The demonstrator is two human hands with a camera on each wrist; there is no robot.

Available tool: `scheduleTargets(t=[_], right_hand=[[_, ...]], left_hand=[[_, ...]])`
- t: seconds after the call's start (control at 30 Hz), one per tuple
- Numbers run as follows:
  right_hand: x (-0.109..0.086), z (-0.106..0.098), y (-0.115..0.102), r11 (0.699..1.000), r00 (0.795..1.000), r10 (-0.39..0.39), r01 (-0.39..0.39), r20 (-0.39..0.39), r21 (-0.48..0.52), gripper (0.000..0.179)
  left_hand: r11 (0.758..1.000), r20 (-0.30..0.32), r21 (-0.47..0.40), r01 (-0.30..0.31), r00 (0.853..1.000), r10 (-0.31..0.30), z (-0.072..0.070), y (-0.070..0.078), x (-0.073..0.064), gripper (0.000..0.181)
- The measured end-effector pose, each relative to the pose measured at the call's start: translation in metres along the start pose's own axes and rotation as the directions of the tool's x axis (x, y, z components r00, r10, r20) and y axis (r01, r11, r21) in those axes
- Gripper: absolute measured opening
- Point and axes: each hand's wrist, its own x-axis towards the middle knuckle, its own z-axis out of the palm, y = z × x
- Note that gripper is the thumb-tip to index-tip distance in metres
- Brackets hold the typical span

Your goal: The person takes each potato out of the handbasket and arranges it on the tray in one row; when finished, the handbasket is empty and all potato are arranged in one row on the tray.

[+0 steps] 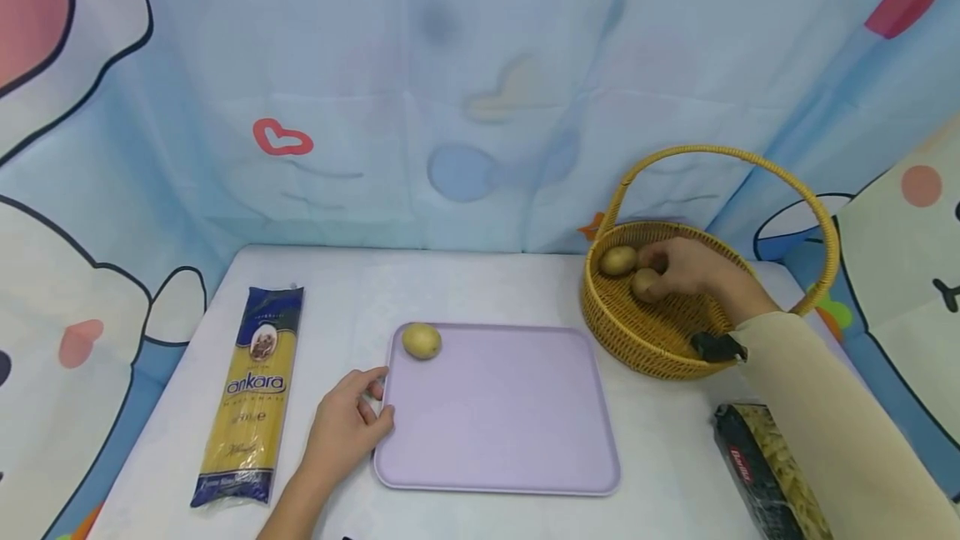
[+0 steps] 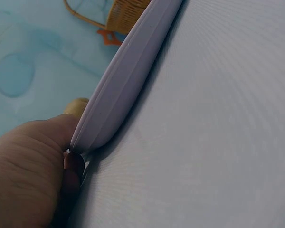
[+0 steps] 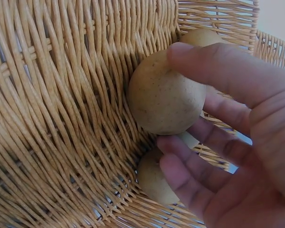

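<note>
Potato (image 3: 161, 102) gripped by right hand (image 1: 681, 267), basket (image 1: 621, 340) around, other potatoes (image 3: 155, 178) near, left hand (image 1: 347, 417) pinching tray (image 1: 495, 415)

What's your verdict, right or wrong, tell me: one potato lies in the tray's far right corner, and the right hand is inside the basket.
Wrong on the corner: the head view shows the potato in the far left corner of the tray. The right hand is inside the basket, as you said.
</note>
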Motion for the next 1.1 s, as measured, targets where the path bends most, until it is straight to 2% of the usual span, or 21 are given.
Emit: scheduleTargets(t=[0.17, 0.53, 0.7, 0.87, 1.1], right_hand=[[0.001, 0.002, 0.002, 1.000, 1.000, -0.023, 0.023, 0.001, -0.015, 0.043], [-0.001, 0.003, 0.000, 0.999, 0.999, -0.038, 0.038, 0.027, 0.006, 0.047], [-0.002, 0.003, -0.002, 0.999, 0.999, -0.037, 0.036, 0.025, 0.017, 0.043], [-0.004, -0.001, -0.006, 0.999, 0.999, -0.044, 0.044, 0.002, 0.007, 0.041], [-0.003, -0.009, -0.019, 0.995, 0.996, -0.076, 0.078, -0.048, 0.059, 0.043]], left_hand=[[1.000, 0.003, -0.006, 0.004, 1.000, -0.004, 0.000, 0.001, 0.000, 0.048], [1.000, -0.003, -0.004, -0.009, 1.000, 0.009, 0.001, 0.000, 0.001, 0.049], [1.000, -0.004, -0.007, -0.011, 1.000, 0.011, 0.001, 0.000, 0.000, 0.049], [1.000, 0.000, -0.014, -0.013, 1.000, 0.013, 0.001, 0.000, 0.000, 0.049], [1.000, -0.003, -0.010, -0.004, 1.000, 0.004, 0.000, 0.000, 0.000, 0.049]])
